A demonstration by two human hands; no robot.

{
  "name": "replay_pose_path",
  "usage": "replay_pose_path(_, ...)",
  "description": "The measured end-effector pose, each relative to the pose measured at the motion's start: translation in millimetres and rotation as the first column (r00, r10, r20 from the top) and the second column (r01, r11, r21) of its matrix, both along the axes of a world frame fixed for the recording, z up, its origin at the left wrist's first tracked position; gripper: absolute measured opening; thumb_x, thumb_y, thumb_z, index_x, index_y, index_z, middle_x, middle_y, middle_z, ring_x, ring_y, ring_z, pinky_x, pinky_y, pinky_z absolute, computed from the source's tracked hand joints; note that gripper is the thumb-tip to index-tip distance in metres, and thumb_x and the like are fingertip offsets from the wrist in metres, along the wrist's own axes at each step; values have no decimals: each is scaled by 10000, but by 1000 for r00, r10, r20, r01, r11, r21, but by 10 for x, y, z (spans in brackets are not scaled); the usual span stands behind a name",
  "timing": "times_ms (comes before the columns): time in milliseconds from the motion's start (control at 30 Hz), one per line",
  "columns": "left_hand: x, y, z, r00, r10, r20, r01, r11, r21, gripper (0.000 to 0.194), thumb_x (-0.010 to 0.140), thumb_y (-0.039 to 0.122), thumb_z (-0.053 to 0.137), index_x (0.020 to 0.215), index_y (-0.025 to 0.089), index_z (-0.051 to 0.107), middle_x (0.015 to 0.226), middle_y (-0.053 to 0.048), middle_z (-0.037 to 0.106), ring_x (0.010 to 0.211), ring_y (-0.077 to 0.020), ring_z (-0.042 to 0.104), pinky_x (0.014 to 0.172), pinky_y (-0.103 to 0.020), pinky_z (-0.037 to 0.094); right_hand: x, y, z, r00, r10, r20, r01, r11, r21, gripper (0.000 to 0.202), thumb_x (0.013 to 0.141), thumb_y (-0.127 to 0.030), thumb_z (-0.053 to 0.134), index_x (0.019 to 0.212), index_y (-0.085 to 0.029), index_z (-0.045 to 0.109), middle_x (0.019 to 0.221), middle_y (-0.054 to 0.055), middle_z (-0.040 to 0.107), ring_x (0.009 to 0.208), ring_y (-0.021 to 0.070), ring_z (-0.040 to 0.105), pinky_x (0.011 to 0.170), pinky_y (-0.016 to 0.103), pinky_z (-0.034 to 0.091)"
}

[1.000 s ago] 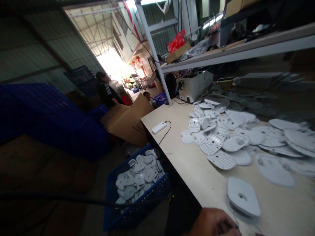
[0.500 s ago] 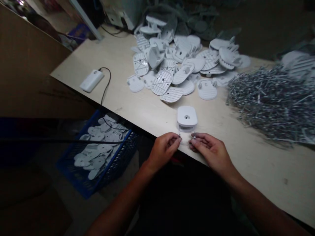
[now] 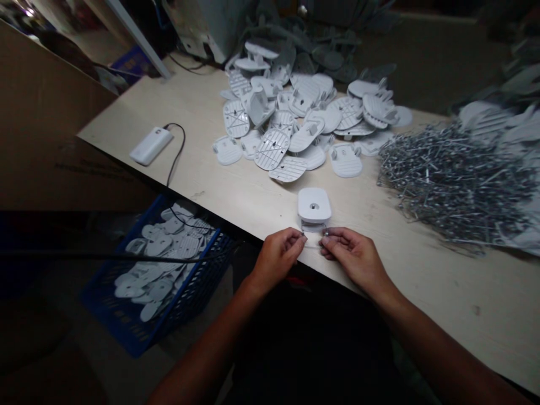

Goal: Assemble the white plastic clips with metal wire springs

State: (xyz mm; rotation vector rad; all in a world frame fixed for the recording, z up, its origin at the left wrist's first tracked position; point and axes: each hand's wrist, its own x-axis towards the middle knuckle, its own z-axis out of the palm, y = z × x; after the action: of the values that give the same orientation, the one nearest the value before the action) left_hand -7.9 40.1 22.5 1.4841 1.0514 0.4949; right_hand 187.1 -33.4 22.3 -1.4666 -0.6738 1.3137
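Beyond right hand (image 3: 353,254), heaped metal rods (image 3: 453,185).

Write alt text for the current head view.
A person's left hand and right hand pinch thin metal wire beside a rounded white plastic piece on a workbench. Farther back lie white plates, with a metal-wire heap at right and a blue crate at lower left.

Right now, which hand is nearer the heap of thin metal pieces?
Right. The heap of thin metal pieces lies ahead and rightward of the right hand; the left hand is farther off, on the right hand's other side.
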Motion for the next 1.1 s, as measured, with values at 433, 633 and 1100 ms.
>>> replay_pose_path(433, 1, 86, -5, 999, -39, 19, 41, 994, -97, 303, 972, 458, 684, 969, 157, 719, 747, 21, 671, 511, -92, 589, 481, -203, 416, 47, 72, -3, 1000, 25, -14, -26, 996, -85, 538, 690, -546, 975, 989, -153, 762, 865, 93, 788, 685, 200, 744, 642, 297, 634)
replay_pose_path(633, -11, 143, -23, 999, 29, -29, -29, 1000, 8, 276, 917, 419, 752, 1025, 171, 695, 743, 28, 648, 531, -93, 573, 496, -200, 406, 66, 127, 74, 999, 35, -28, -37, 995, -94, 520, 714, -538, 954, 958, -147, 713, 826, 103, 780, 655, 193, 733, 605, 278, 626)
replay_pose_path(1100, 28, 339, 32, 1000, -27, -11, 28, 998, 60, 268, 920, 373, 729, 1088, 168, 692, 658, 60, 574, 513, -87, 511, 494, -196, 351, -65, 264, 144, 982, -121, -147, 106, 989, -101, 515, 638, -478, 972, 861, -210, 593, 722, 62, 747, 588, 200, 716, 544, 281, 642)
